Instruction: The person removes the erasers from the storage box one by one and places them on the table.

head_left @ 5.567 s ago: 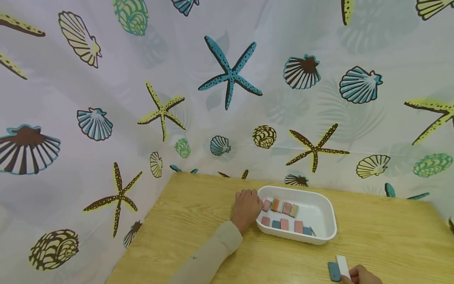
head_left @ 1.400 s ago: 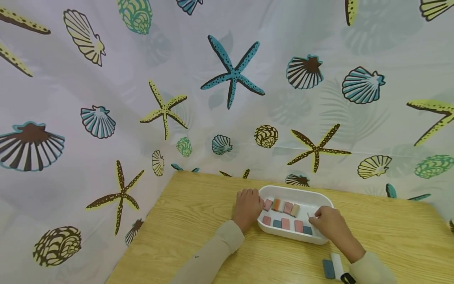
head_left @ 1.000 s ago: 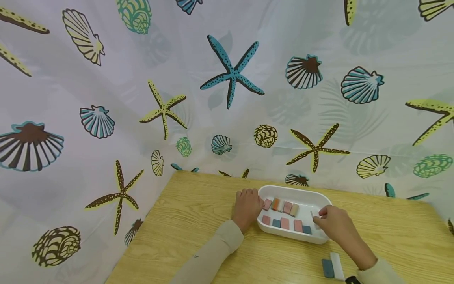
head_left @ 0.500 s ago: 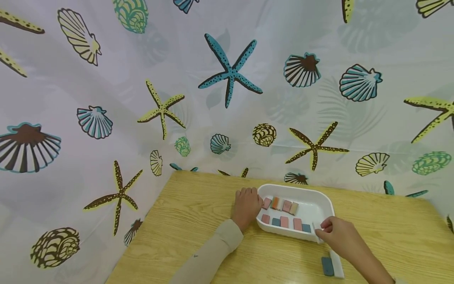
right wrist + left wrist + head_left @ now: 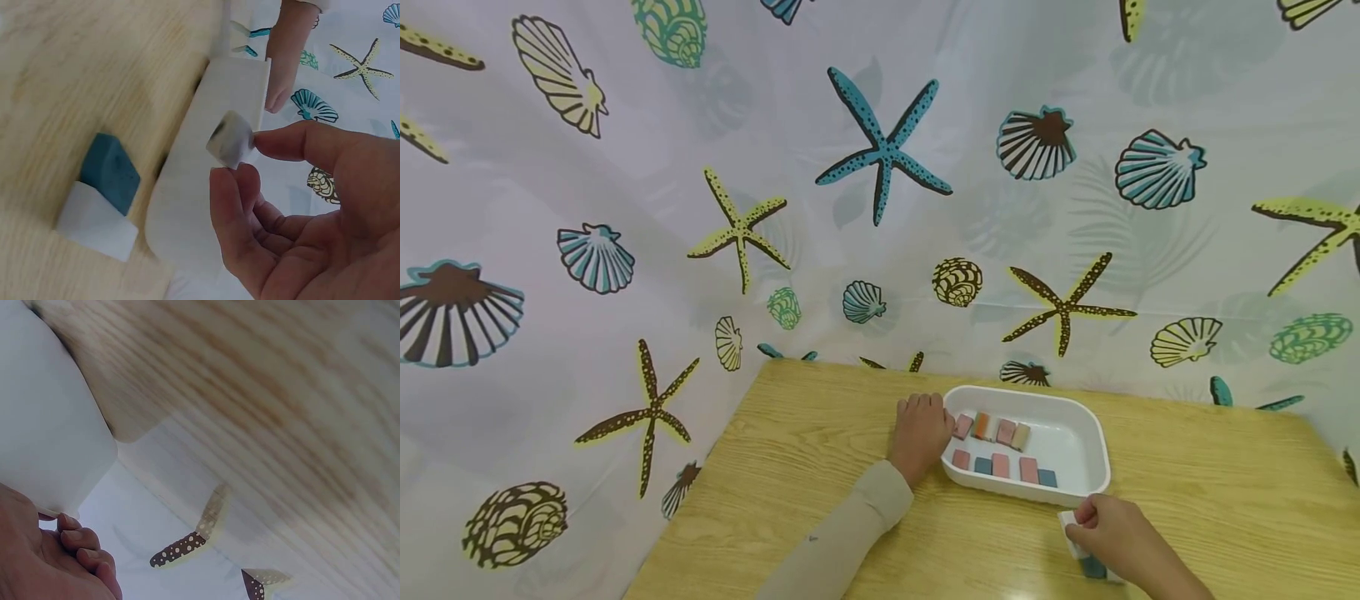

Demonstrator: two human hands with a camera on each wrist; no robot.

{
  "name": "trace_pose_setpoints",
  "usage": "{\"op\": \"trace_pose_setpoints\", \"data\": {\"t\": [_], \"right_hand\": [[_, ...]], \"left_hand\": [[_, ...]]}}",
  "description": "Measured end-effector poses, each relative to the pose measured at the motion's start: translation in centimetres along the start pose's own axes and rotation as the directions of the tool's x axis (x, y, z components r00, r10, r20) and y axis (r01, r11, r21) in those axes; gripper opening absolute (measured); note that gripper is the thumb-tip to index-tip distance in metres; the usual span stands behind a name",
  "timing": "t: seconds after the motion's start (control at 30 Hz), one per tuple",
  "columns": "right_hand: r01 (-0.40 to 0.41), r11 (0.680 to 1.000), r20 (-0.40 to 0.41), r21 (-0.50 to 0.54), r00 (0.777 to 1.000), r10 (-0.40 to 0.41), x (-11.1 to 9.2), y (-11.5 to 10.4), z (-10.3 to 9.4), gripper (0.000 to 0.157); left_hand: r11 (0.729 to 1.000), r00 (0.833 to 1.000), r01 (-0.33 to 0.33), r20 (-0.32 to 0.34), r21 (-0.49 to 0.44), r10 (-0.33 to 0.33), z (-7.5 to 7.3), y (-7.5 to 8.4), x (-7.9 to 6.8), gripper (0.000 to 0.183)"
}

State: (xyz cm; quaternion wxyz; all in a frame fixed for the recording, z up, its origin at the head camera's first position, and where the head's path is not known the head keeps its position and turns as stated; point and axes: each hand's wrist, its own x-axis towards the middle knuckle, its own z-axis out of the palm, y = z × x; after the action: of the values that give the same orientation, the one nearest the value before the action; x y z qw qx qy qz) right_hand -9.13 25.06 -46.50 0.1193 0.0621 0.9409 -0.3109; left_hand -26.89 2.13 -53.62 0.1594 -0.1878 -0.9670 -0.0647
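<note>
A white plastic tray [image 5: 1067, 442] holds several erasers in two rows, pink ones [image 5: 1028, 469], blue ones [image 5: 1047, 477] and an orange-and-white one [image 5: 981, 426] among them. My left hand [image 5: 920, 437] grips the tray's left end, fingers curled over the rim. Between thumb and fingertips my right hand [image 5: 1120, 542] pinches a white eraser [image 5: 230, 139], in front of the tray's near right side. Below that hand, a blue eraser [image 5: 111, 172] and another white eraser [image 5: 97, 219] lie side by side on the table, partly hidden by the hand in the head view.
The wooden table [image 5: 820, 433] runs back to a white curtain [image 5: 880, 250] printed with shells and starfish, which also covers the left side. The tray stands near the back of the table, its right half bare.
My right hand has lifted the white eraser out of the tray's right end and carried it toward me, over the two erasers on the table. The left hand stays at the tray.
</note>
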Motion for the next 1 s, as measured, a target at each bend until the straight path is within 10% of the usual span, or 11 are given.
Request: {"op": "trace_pose_setpoints", "data": {"t": [1.0], "right_hand": [[-0.076, 0.997, 0.069, -0.011, 0.995, 0.077, 0.8, 2.5, 3.0, 0.025]], "left_hand": [[1.0, 1.0, -0.001, 0.024, -0.004, 0.001, -0.2, 0.0, 0.0, 0.022]]}}
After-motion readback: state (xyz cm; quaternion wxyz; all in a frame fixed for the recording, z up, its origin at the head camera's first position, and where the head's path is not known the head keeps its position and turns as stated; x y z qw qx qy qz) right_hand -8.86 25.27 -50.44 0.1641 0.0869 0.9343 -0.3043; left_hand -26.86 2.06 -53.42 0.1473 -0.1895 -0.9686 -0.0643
